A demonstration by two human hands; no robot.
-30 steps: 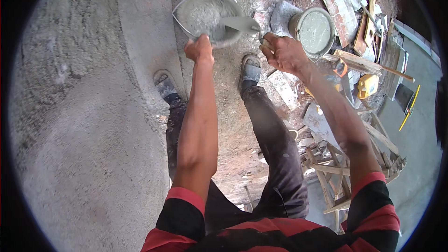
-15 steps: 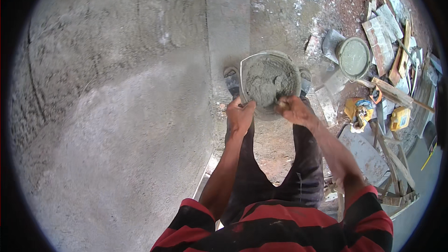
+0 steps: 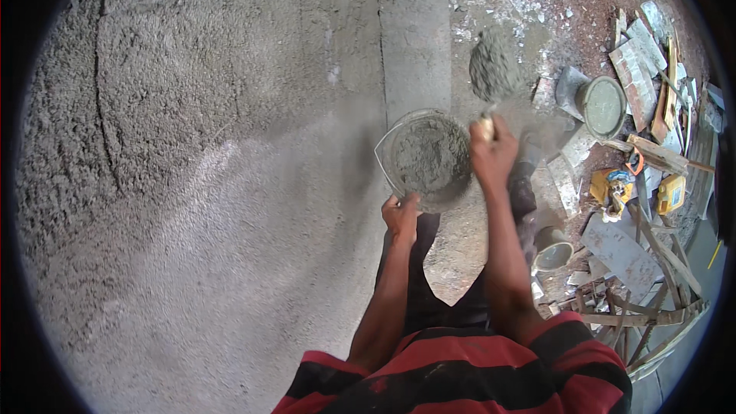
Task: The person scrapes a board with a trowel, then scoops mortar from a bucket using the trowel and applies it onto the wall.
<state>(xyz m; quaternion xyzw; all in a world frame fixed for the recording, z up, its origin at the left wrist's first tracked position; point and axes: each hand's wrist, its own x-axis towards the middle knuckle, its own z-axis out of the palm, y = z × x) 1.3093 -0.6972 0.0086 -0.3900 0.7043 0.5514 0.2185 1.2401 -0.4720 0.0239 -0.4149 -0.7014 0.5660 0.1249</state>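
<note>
My left hand point(image 3: 402, 216) is closed on the near-left rim of a round bucket point(image 3: 425, 157) holding grey mortar, its wire handle out to the left. My right hand point(image 3: 493, 152) grips the pale handle of a trowel point(image 3: 487, 129). A heaped lump of mortar point(image 3: 492, 65) rides on the trowel's blade, raised beyond the bucket to the upper right and slightly blurred. The blade itself is hidden under the lump.
Rough grey render point(image 3: 192, 146) covers the left side, beside a smooth concrete strip point(image 3: 414, 46). At right lie a second bucket point(image 3: 602, 107), a smaller container point(image 3: 553, 257), yellow containers point(image 3: 669, 193), broken boards point(image 3: 636, 77) and a wooden frame point(image 3: 659, 318).
Since half a second ago, the trowel has come out of the bucket carrying mortar and moved up and right. The bucket has shifted within the view as the camera turned.
</note>
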